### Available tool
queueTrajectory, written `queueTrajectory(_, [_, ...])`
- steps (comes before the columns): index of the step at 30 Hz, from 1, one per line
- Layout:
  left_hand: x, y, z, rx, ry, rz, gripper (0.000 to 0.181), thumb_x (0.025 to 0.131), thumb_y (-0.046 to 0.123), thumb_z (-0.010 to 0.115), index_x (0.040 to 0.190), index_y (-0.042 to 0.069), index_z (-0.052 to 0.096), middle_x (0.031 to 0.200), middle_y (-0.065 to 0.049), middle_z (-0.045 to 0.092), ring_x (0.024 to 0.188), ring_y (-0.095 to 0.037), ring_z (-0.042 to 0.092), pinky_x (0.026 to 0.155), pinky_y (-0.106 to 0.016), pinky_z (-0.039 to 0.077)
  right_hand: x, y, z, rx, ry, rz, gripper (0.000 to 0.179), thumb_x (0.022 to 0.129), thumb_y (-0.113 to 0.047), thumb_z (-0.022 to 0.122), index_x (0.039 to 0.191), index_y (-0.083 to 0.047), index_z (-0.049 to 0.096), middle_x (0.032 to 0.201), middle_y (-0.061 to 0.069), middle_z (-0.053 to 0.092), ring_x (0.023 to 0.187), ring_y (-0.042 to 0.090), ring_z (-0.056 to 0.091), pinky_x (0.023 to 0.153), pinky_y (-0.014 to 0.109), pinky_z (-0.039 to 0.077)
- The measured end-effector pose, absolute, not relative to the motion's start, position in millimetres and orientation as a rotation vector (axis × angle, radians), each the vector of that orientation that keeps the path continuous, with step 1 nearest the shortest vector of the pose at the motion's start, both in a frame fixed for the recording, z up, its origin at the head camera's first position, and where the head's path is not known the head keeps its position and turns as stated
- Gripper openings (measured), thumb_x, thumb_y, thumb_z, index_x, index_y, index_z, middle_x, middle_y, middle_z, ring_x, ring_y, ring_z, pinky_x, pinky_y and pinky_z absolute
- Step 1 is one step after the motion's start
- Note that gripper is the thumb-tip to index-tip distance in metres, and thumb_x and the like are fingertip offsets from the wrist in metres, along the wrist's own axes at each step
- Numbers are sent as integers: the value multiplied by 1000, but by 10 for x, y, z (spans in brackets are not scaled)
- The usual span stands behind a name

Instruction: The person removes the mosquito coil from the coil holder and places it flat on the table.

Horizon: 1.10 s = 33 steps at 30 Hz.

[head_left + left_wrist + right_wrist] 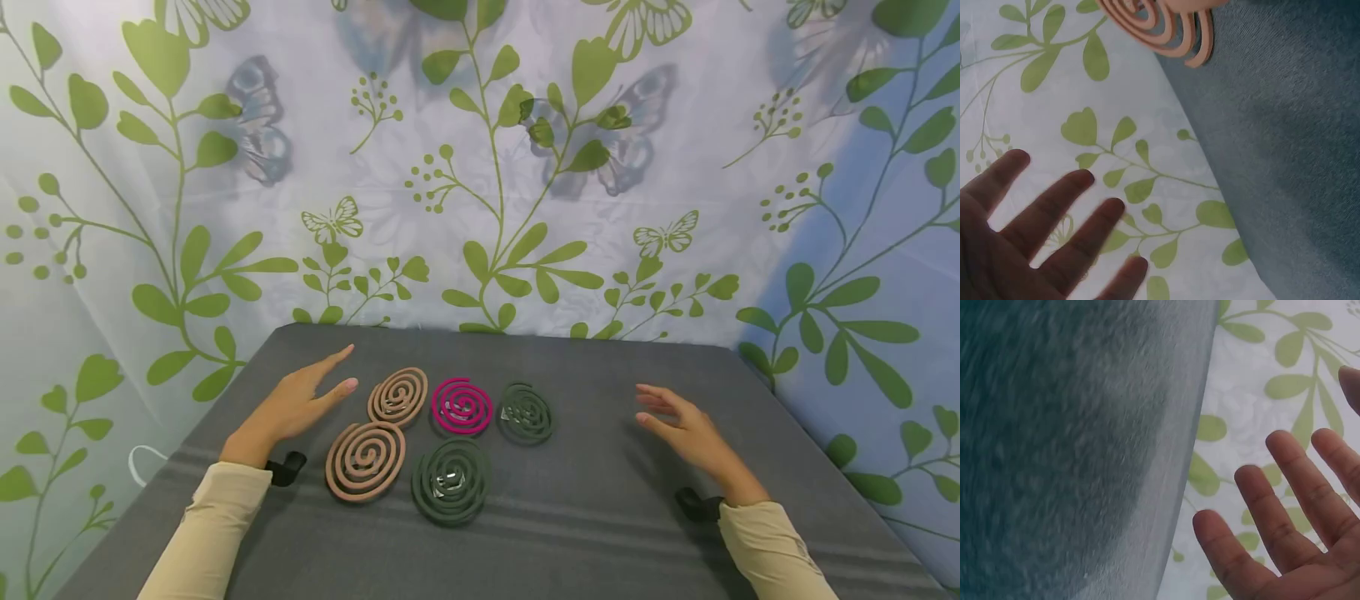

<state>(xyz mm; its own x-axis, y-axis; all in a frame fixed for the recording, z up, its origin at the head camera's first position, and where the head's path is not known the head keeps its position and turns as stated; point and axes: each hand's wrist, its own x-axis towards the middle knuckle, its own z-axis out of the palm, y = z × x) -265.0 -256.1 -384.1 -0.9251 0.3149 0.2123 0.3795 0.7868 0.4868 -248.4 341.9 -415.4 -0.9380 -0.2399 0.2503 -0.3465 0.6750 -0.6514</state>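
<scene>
Several mosquito coils lie on a grey-covered table. Two are tan: a far tan coil [398, 397] and a near tan coil [365, 461], which meet at their edges. To their right lies a magenta coil [462, 407], then a small dark green coil [527, 412]. Another dark green coil [451, 482] lies nearer me with a shiny metal piece at its middle. My left hand [294, 403] hovers left of the tan coils, fingers extended, holding nothing. Well to the right of the coils, my right hand [684, 429] is held above the table with its fingers spread and nothing in them.
The grey table [585, 517] ends at a back edge against a white curtain [465, 208] printed with green leaves and butterflies. A thin white loop [137, 462] shows past the left edge. Black bands [287, 469] sit at both wrists.
</scene>
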Motion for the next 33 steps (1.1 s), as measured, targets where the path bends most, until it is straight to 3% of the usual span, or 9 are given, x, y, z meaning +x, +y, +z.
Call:
queueTrajectory(4, [-2646,-2539,-3868,-628,-2792,-869,66,115,39,55,168,5,38,164,-28,45,147,-55,45,115,-75,36,-2492,3390,-4153,536,-2702,1176,51,109,-13,68,154,4,53,143,30,63,128,54,62,90,33,59])
queueTrajectory(7, [-2645,-2520,-3887,-671,-2753,-884,61,115,34,56,166,4,43,160,-27,51,144,-53,49,114,-74,37,-2492,3354,-4149,550,-2692,1223,50,108,-12,69,153,4,55,142,29,65,127,51,63,87,24,57])
queueTrajectory(9, [-2638,-2501,-3894,-695,-2732,-896,58,115,32,56,165,4,45,158,-26,54,142,-52,52,113,-74,39,-2497,3330,-4155,558,-2684,1244,49,107,-11,70,152,5,56,140,29,66,125,44,66,88,23,57])
queueTrajectory(16, [-2595,-2415,-3911,-792,-2669,-965,53,114,29,59,161,5,51,156,-23,57,142,-50,53,113,-73,39,-2478,3228,-4178,621,-2681,1308,49,106,-9,71,150,8,56,138,30,67,121,41,69,89,24,58])
queueTrajectory(24, [-2510,-2300,-3899,-872,-2665,-1006,56,111,31,64,159,3,54,155,-18,59,141,-47,56,112,-72,42,-2449,3147,-4255,729,-2637,1333,47,104,-5,73,147,10,58,134,31,68,114,17,71,89,26,59])
queueTrajectory(33, [-2484,-2182,-3904,-983,-2654,-1077,55,109,32,68,157,7,57,155,-14,61,139,-43,57,110,-72,44,-2430,3039,-4283,786,-2635,1404,52,101,-5,77,148,8,58,132,31,69,113,23,71,91,29,59])
